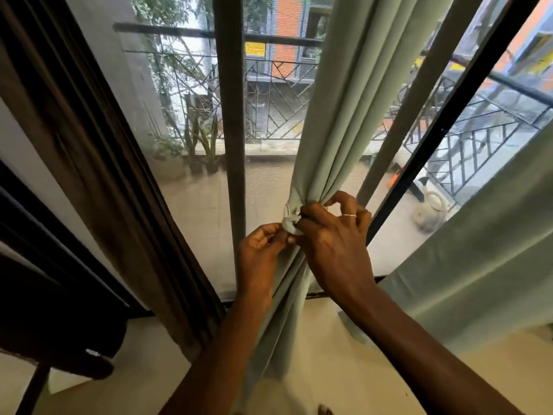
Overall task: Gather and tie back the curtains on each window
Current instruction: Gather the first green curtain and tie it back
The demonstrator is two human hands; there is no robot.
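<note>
A pale green curtain [344,100] hangs in the middle of the window, gathered into a narrow bunch. A tie of the same cloth [289,218] wraps the bunch and forms a knot at its left side. My left hand [260,250] pinches the lower end of the knot from below left. My right hand [332,235], with a thin ring on one finger, pinches the knot from the right, its other fingers resting against the gathered cloth. A second pale green curtain [478,265] hangs loose at the right. A dark brown curtain [98,175] hangs at the left.
Dark window frame bars [230,115] with mesh stand behind the curtains. Beyond them lies a balcony with potted plants [191,154], a metal railing and a watering can [431,211]. A dark piece of furniture [54,310] stands at lower left on the cream floor [329,369].
</note>
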